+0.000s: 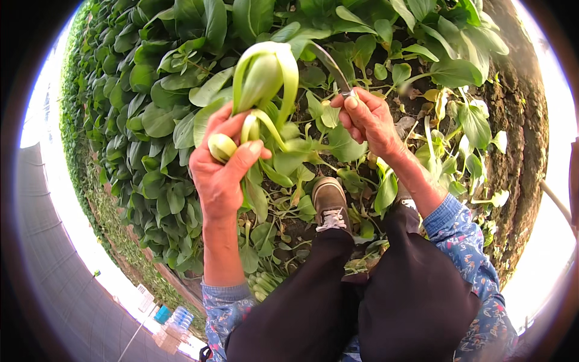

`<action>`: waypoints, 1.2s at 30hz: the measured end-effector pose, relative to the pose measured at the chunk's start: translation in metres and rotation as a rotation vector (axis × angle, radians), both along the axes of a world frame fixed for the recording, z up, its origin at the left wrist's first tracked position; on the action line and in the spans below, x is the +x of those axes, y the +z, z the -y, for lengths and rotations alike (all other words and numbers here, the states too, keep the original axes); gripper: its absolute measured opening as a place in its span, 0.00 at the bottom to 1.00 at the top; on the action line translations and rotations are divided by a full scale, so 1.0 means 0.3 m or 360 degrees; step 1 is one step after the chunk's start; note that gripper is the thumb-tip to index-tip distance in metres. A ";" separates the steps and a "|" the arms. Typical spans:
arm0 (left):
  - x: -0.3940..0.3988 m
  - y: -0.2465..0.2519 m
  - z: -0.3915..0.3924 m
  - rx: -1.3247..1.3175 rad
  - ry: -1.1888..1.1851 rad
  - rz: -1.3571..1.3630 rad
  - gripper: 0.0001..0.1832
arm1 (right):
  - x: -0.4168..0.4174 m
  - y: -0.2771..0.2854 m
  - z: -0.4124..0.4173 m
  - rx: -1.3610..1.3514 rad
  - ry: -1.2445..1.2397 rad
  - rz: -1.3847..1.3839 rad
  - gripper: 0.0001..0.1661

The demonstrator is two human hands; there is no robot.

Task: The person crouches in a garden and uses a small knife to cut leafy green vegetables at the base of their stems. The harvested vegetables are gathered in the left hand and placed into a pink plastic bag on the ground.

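Several pale green bok choy heads [264, 81] are gripped in my left hand [221, 163], their stalk bases turned up and the leaves hanging down behind the fingers. To the right, my right hand [368, 115] is closed around the handle of a small curved blade [332, 65], which points up and left towards the largest head. The blade's tip lies against green leaves in the picture; whether it touches them I cannot tell. The knife's handle is mostly hidden in my fingers.
Dense standing bok choy [158, 113] fills the left and top. Loose and yellowing leaves [434, 104] litter the soil at right, beside a bare soil edge [520, 149]. Below are my shoe [330, 199] and a pile of bok choy [267, 283]. Boxes [169, 337] stand far at lower left.
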State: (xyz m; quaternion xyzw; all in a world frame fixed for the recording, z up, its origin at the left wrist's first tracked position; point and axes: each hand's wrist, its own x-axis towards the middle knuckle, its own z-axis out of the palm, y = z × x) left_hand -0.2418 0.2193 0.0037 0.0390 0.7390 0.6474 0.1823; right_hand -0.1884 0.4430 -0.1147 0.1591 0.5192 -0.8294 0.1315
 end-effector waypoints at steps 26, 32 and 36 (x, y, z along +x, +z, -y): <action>0.028 -0.082 -0.169 0.0281 -0.0401 0.0821 0.26 | 0.054 0.074 -0.028 -0.0186 -0.0292 -0.0086 0.21; -0.002 -0.101 -0.367 -0.0276 -0.1241 0.0922 0.19 | 0.112 -0.139 -0.100 -0.0162 -0.0546 0.0183 0.23; -0.151 -0.236 -0.428 -0.1395 -0.1266 -0.0385 0.15 | 0.144 -0.143 -0.094 0.0009 -0.0454 0.0341 0.27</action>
